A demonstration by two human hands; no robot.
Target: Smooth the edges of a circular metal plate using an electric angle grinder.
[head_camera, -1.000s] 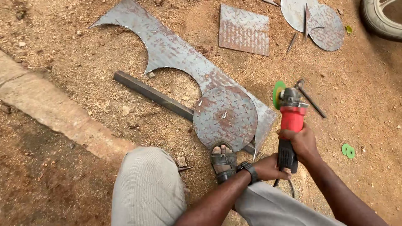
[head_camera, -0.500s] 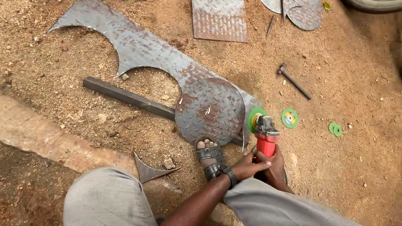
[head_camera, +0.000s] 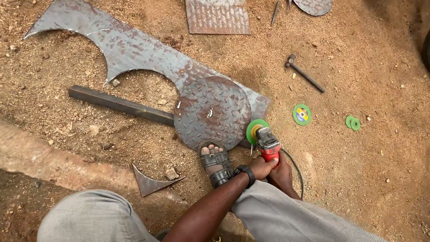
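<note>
A red angle grinder (head_camera: 267, 142) with a green cutting disc (head_camera: 255, 130) is held in both hands. My left hand (head_camera: 260, 169), with a black wrist watch, grips the rear of its body. My right hand (head_camera: 283, 175) holds it just behind and to the right. The green disc sits at the lower right edge of a round checker-plate disc (head_camera: 212, 112). That round plate lies on a dark steel bar (head_camera: 118, 104) and on a long cut plate (head_camera: 130, 47). My sandalled foot (head_camera: 215, 161) presses on its near edge.
On the sandy ground lie a hammer (head_camera: 304, 74), a spare green disc (head_camera: 302, 114), two small green discs (head_camera: 352, 123), a square checker plate (head_camera: 218, 17) and a pointed offcut (head_camera: 150, 181). A concrete kerb (head_camera: 45, 157) runs along the left. The grinder's cable (head_camera: 296, 172) loops right.
The grinder has come down and left from beside the round plate; its green disc now sits at the plate's lower right edge. Both hands stay on it.
</note>
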